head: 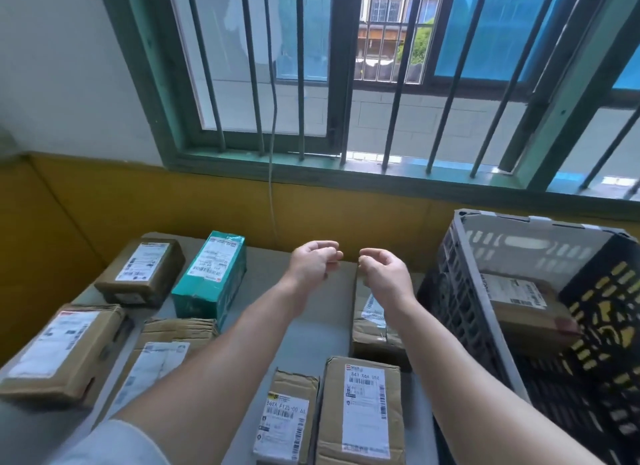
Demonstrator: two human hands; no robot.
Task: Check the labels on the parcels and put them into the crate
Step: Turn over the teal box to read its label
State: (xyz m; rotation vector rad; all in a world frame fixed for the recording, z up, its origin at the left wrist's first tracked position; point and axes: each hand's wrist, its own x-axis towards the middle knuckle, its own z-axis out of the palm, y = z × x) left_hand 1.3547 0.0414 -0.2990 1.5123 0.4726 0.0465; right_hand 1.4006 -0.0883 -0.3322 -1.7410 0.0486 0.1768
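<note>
Several labelled cardboard parcels lie on the grey table. A teal box stands at the back left beside a brown parcel. Two brown parcels lie at the front centre, and another sits under my right forearm. A dark slatted crate stands at the right with one brown parcel inside. My left hand and my right hand hover side by side above the table's middle, fingers loosely curled, holding nothing.
More parcels lie at the left front. A yellow wall panel and a barred green window back the table. A thin cord hangs down from the window to behind the teal box.
</note>
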